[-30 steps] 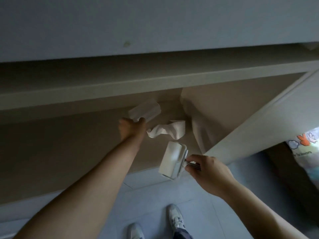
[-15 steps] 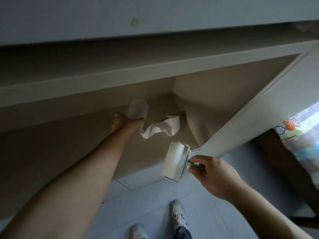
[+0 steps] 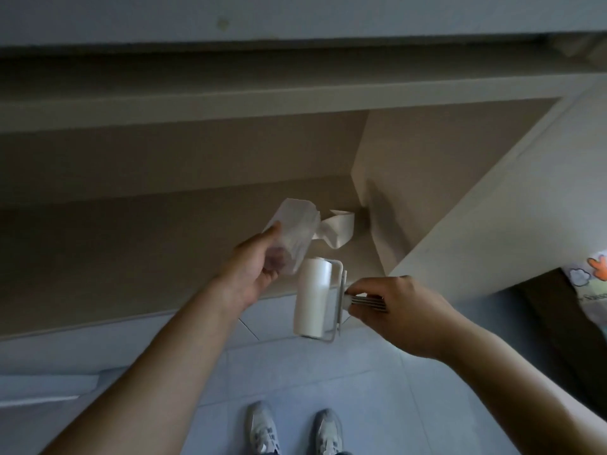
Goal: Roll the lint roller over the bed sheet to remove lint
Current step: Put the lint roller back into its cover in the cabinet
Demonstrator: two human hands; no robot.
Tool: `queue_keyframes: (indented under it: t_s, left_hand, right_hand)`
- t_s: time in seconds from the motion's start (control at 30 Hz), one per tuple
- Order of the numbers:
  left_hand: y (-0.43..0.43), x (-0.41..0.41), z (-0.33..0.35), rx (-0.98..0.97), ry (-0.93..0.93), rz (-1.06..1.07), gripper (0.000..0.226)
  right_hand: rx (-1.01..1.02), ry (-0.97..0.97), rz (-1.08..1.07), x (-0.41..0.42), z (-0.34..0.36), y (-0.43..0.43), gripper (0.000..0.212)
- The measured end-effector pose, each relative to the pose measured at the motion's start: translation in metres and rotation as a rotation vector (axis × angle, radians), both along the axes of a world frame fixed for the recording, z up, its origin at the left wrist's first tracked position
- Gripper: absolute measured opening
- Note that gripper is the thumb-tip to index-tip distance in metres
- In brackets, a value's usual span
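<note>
My right hand (image 3: 394,315) grips the ribbed handle of a white lint roller (image 3: 312,298), whose roll stands upright in front of an open beige cabinet compartment (image 3: 131,238). Just left of the roll, my left hand (image 3: 254,270) holds a translucent plastic cover (image 3: 297,231), lifted above the compartment's floor. A crumpled white strip of paper (image 3: 338,231) lies on that floor behind the cover. No bed sheet is in view.
The compartment's right wall (image 3: 443,178) and a white door panel (image 3: 525,205) stand to the right. A shelf edge (image 3: 230,106) runs above. Grey tiled floor (image 3: 295,372) and my two shoes (image 3: 262,428) are below. A printed bag (image 3: 591,277) shows at the far right.
My left hand has pulled back out of the compartment, lifting the plastic cover toward the roller. My right hand kept hold of the roller, and the view shifted slightly.
</note>
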State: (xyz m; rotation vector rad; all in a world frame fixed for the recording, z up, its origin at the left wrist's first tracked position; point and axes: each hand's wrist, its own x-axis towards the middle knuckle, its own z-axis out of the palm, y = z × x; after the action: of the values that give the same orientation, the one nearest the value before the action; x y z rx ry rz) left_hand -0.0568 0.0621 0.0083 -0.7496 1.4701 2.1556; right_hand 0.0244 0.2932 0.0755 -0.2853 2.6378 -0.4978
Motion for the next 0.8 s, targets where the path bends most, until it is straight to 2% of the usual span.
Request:
queue_keyframes:
  t_s: [0.1,0.23,0.37,0.57,0.73,0.8]
  left_hand:
    - [0.019,0.025,0.007,0.039,-0.036,0.058,0.019]
    - [0.031,0.047,0.015,0.131,-0.04,0.127,0.028]
    - [0.038,0.061,0.027,0.154,0.024,0.043,0.058]
    - [0.043,0.066,0.04,0.125,0.197,-0.025,0.069]
    - [0.036,0.064,0.049,0.078,0.207,-0.044,0.048]
    - [0.031,0.062,0.048,0.05,0.195,-0.039,0.048]
  right_hand:
    - [0.016,0.006,0.127,0.008,0.012,0.012,0.021]
    - [0.052,0.024,0.231,0.017,0.024,0.027,0.026]
    - [0.039,0.065,0.225,0.025,0.034,0.036,0.026]
    - [0.037,0.118,0.192,0.03,0.045,0.034,0.025]
    - [0.015,0.167,0.184,0.031,0.049,0.025,0.025]
    - [-0.005,0.178,0.189,0.031,0.048,0.023,0.023]
